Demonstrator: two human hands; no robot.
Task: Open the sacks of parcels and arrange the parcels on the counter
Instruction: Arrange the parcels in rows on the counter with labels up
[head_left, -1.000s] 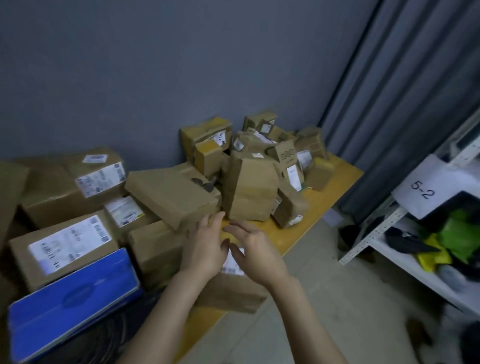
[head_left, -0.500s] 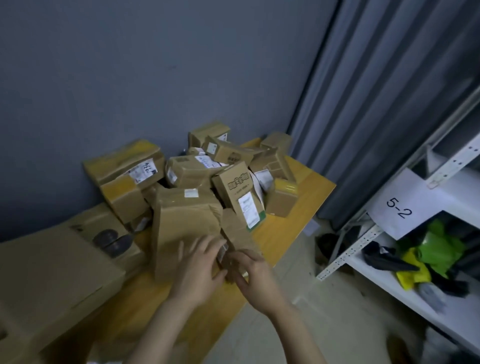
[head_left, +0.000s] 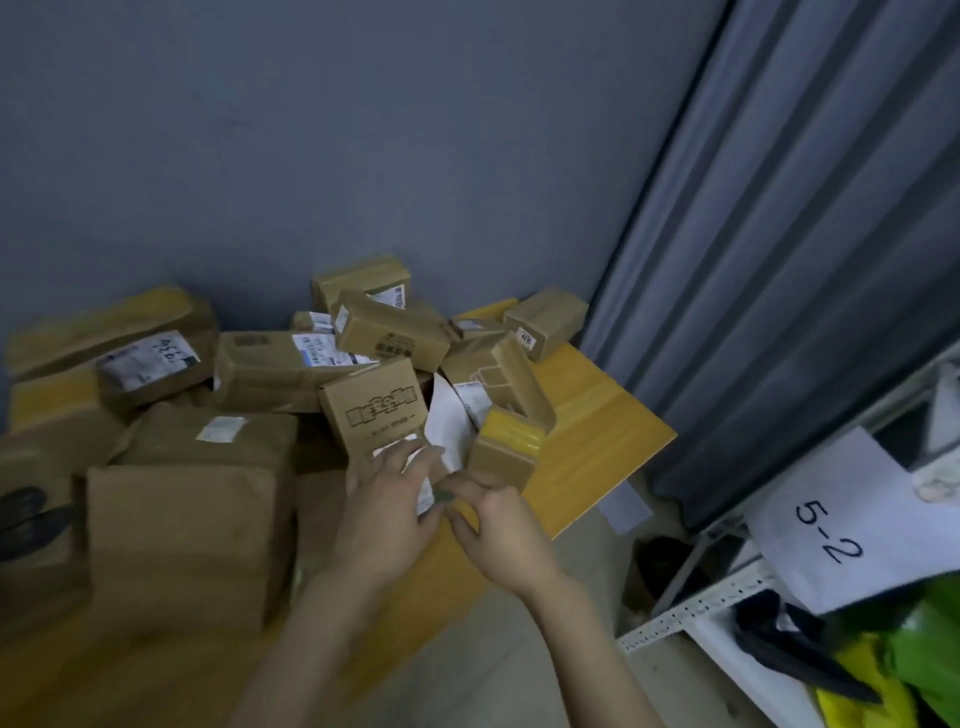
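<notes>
Item one: we logged the wooden counter (head_left: 597, 441), set against the grey wall (head_left: 311, 130), its far right part bare and the rest heaped with brown parcels.

Item two: the printed box (head_left: 374, 410), a small carton with block characters on its face, stood tilted at the near edge of the heap, about mid-counter. We noted the left hand (head_left: 384, 509) resting on its white label, fingers spread and fairly straight, not curled round it. The right hand (head_left: 498, 525) sat just beside the left, thumb and fingers curled at the box's green lower corner; we could not tell whether they pinched it.

Item three: the large wrapped parcel (head_left: 182, 519) stood at the near left.

Item four: the numbered parcel (head_left: 150, 358), handwriting on its label, lay far left.

Item five: the yellow-taped box (head_left: 506, 447) rested just right of the printed box, a white sheet (head_left: 447, 421) between them.

Item six: the long carton (head_left: 389, 327) lay atop the far pile; the end box (head_left: 545, 322) sat at the far right.

Right of the counter we recorded the grey curtain (head_left: 805, 260), a metal shelf rack (head_left: 691, 613), a paper sign (head_left: 831, 525) reading 5-2, and a green bag (head_left: 924, 639) beside a yellow bag (head_left: 862, 691).
</notes>
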